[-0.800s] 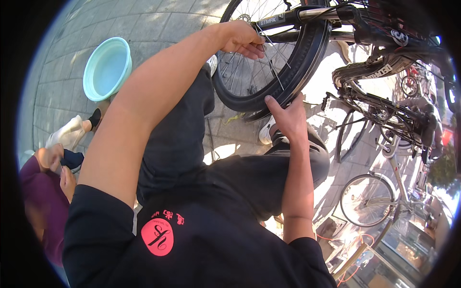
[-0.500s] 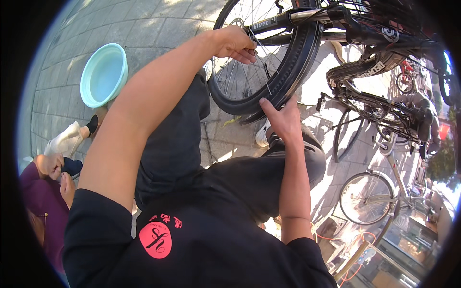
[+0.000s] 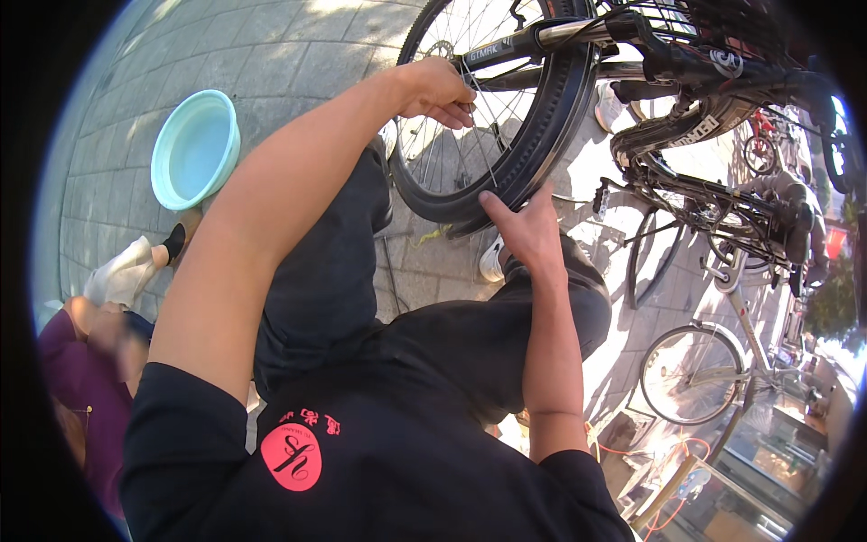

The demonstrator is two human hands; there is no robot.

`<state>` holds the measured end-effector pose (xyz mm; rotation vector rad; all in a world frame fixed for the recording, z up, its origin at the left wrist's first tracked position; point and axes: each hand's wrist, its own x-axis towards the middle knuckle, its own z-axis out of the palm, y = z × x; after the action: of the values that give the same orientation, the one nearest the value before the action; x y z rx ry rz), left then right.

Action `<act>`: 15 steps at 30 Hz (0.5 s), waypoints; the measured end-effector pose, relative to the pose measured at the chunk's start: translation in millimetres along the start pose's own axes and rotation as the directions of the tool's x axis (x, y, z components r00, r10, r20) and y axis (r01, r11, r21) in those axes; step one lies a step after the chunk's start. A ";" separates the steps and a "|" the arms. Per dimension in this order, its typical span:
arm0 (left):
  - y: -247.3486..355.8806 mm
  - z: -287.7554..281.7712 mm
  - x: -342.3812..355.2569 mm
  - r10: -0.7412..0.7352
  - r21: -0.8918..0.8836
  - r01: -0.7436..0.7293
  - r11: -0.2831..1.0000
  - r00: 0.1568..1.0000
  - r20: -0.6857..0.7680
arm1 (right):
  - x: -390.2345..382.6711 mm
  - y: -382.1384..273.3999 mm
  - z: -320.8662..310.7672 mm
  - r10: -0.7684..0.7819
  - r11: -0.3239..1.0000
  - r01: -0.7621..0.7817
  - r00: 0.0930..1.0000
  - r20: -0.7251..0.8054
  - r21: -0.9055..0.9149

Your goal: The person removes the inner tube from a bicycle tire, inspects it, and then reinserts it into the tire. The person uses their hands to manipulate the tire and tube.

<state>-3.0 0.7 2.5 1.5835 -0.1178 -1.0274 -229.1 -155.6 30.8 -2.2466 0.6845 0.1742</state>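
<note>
A bicycle wheel with a black tyre and thin spokes stands before me, on a black fork. My left hand is over the spokes by the fork's lower end, beside the hub. Its fingers are curled inward, and whatever they pinch is hidden. My right hand grips the lower right of the tyre, thumb on the near side and fingers out of sight behind it. There the tyre seems to stand partly away from the rim.
A pale turquoise basin rests on the paving at left. Close by sits a person in a purple top. The bike's frame extends to the right. Beyond it stand a silver bicycle and a wooden-framed stand.
My left hand has shifted slightly left and down along the spokes. The right hand keeps its grip on the tyre. A light shoe now shows behind the bike.
</note>
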 end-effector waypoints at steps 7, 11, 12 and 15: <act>-2.7 1.0 -1.0 0.020 0.015 -0.019 1.000 1.000 -0.005 | -0.4 -1.5 -0.2 -0.016 1.000 0.016 1.000 0.002 0.007; -0.1 1.4 -3.5 0.012 0.026 -0.012 1.000 1.000 -0.007 | -1.9 -2.4 -2.6 -0.022 1.000 0.022 1.000 -0.002 0.007; -1.7 0.8 -3.4 0.009 0.026 -0.009 1.000 1.000 -0.004 | -1.7 -0.5 -2.0 -0.034 0.999 0.034 0.999 -0.005 0.011; -3.5 -1.9 -0.7 0.013 0.030 -0.013 0.999 1.000 0.004 | 0.6 1.8 0.2 -0.017 1.000 0.017 1.000 -0.001 -0.010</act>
<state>-3.7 3.6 -0.2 1.6059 -0.1464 -1.0221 -229.5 -156.8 29.3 -2.2614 0.6659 0.1679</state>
